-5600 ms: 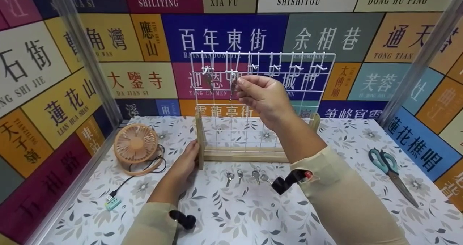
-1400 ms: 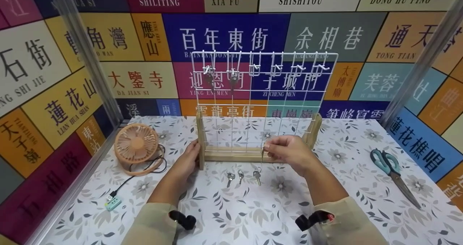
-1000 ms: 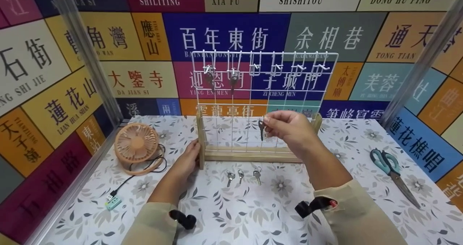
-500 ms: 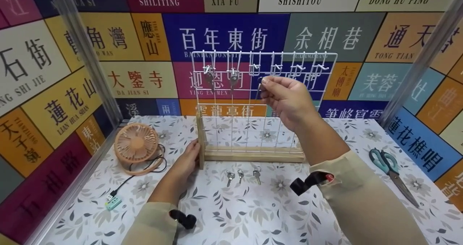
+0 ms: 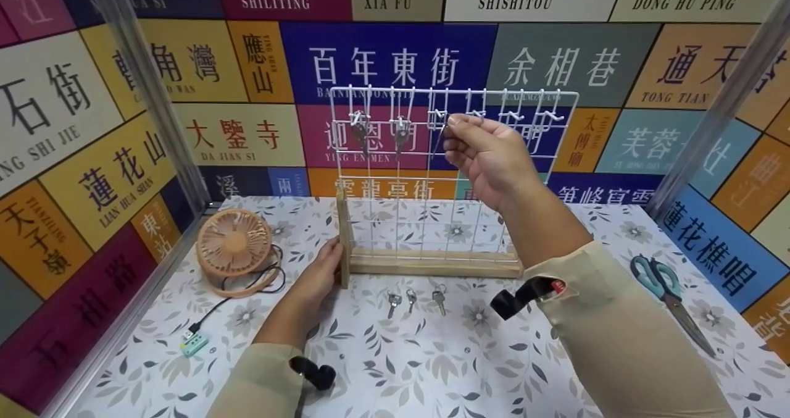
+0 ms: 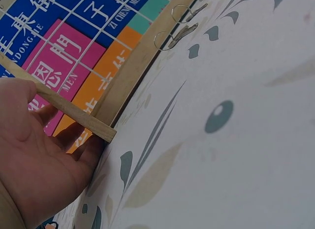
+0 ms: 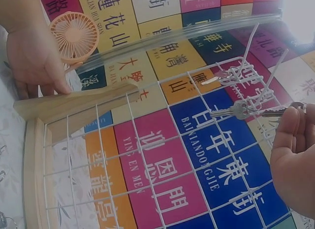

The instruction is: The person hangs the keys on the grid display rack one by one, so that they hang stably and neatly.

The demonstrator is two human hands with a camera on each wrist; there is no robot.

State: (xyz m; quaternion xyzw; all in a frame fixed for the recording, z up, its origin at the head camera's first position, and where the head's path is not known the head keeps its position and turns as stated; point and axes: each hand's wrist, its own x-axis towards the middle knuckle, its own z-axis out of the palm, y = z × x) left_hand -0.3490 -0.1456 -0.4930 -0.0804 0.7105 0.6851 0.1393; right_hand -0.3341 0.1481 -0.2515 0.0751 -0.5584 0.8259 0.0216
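Note:
A white wire grid rack (image 5: 426, 89) stands on a wooden base (image 5: 432, 268). My left hand (image 5: 316, 277) grips its left wooden upright (image 5: 344, 239), thumb on one side and fingers on the other in the left wrist view. My right hand (image 5: 490, 158) pinches a key (image 5: 442, 139) by its top, just below and in front of the third hook (image 5: 437, 119). In the right wrist view that key (image 7: 278, 112) points away from the fingertips. One key (image 5: 360, 133) hangs from the first hook and another key (image 5: 402, 135) from the second. Fingers partly hide the hooks farther right.
Three keys with rings lie before the base: a left key (image 5: 394, 304), a middle key (image 5: 411, 299) and a right key (image 5: 439, 299). An orange fan (image 5: 234, 242) with a black cable stands left, near a small green block (image 5: 194, 345). Scissors (image 5: 673, 297) lie right.
My right hand has left the second hook, where a key now hangs. It has picked the rightmost key off the table and raised it to the third hook. My left hand stays put.

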